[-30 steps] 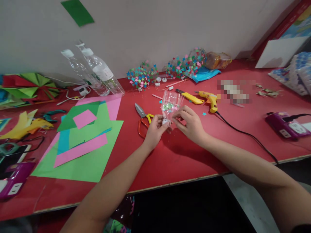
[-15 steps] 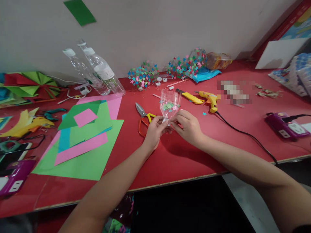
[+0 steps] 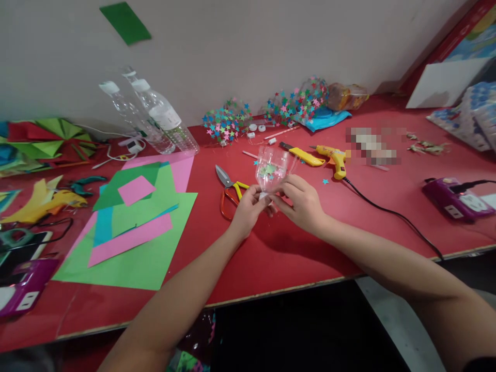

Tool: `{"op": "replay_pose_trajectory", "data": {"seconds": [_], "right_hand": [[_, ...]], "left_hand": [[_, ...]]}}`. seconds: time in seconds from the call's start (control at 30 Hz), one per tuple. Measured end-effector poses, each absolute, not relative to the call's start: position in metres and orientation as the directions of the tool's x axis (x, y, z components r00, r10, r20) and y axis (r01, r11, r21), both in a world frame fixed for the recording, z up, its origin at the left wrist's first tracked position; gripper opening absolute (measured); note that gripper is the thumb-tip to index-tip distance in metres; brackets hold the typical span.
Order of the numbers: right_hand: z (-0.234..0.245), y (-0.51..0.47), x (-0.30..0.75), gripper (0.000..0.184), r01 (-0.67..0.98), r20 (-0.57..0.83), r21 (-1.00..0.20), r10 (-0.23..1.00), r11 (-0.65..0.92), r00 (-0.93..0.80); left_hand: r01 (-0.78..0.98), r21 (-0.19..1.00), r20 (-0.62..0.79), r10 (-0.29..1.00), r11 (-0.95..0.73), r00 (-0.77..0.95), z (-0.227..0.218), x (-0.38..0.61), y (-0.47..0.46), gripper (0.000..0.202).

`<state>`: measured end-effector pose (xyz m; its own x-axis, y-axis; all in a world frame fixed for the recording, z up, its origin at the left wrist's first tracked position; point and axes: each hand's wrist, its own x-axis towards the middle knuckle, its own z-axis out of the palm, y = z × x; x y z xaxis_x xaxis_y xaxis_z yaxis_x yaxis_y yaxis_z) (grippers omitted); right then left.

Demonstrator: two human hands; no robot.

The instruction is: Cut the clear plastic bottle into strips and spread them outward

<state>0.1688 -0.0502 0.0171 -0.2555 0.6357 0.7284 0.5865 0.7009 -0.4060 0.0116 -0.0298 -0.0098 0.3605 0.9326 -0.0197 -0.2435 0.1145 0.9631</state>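
A cut-off clear plastic bottle top (image 3: 272,169) stands inverted over the red table (image 3: 294,253), with small paper stars inside it. My left hand (image 3: 248,209) pinches its white cap end at the bottom. My right hand (image 3: 302,201) is closed around the neck from the right side, fingers curled against the plastic. Orange-and-yellow-handled scissors (image 3: 228,188) lie just left of my left hand.
Coloured paper sheets (image 3: 132,227) lie to the left. Clear bottles (image 3: 158,119) lean at the wall. A yellow utility knife (image 3: 304,154), a yellow glue gun (image 3: 333,157) with black cord, star-covered bottle pieces (image 3: 298,103) and a purple power strip (image 3: 455,199) are around.
The bottle top has tilted slightly and stayed between both hands. My right hand's fingers shifted a little along the neck; the left hand has hardly moved.
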Motion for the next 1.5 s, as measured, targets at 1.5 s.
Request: {"op": "replay_pose_trajectory", "data": {"seconds": [1.5], "right_hand": [[0.022,-0.048,0.173,0.011,0.586,0.590,-0.574,0.785,0.573,-0.190]], "left_hand": [[-0.312,0.918,-0.105,0.908,0.246,0.406,-0.003,0.013,-0.034,0.039]]}}
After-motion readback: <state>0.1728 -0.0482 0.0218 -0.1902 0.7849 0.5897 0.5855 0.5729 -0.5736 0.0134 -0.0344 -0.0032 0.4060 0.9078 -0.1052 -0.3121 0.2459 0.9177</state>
